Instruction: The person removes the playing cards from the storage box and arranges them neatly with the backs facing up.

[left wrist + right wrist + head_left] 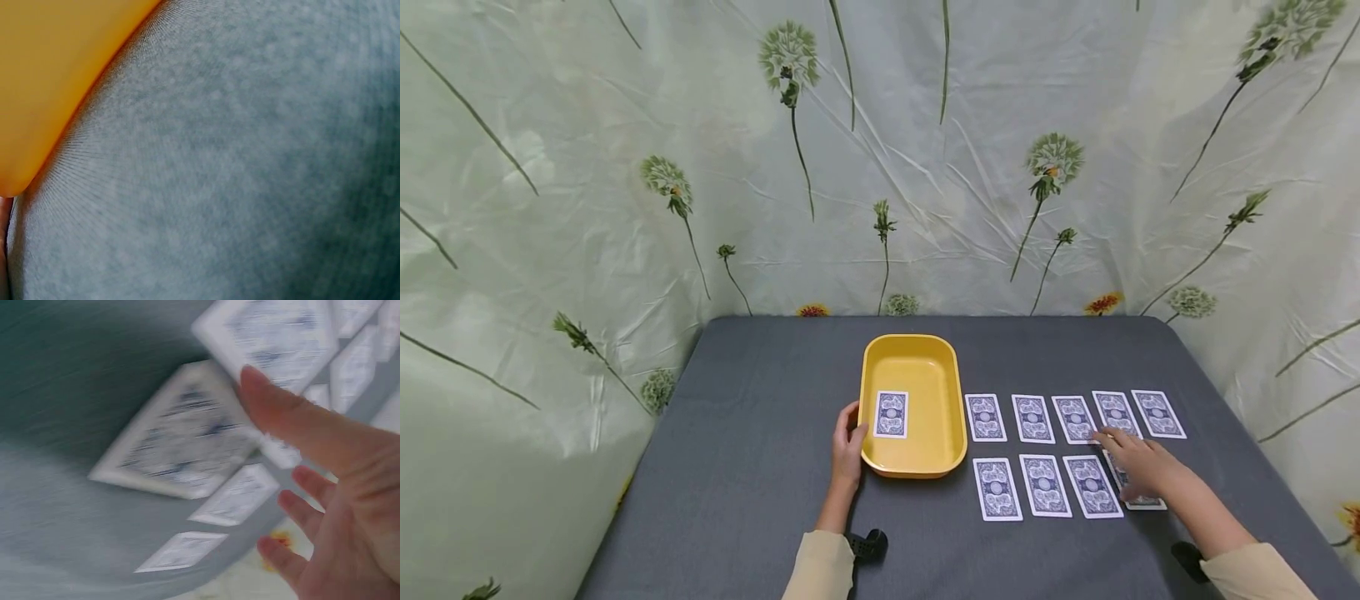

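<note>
A yellow tray (pixel 934 408) lies on the table with one face-down playing card (pixel 891 425) inside it, towards its left side. My left hand (pixel 847 450) holds the tray by its left edge; the left wrist view catches mostly the tray's side (pixel 50 75). Face-down blue-and-white cards form two rows to the right of the tray. Over the right end of the near row is my right hand (pixel 1146 468), its fingers extended and nothing held. It partly covers a card (pixel 1148 504), which appears whole and blurred in the right wrist view (pixel 187 437).
The far row holds several cards, among them one beside the tray (pixel 986 418) and one at the right end (pixel 1159 414). More cards, such as this near-row card (pixel 997 490), lie closer. A grey cloth (pixel 760 433) covers the table; a flowered curtain (pixel 925 167) hangs behind.
</note>
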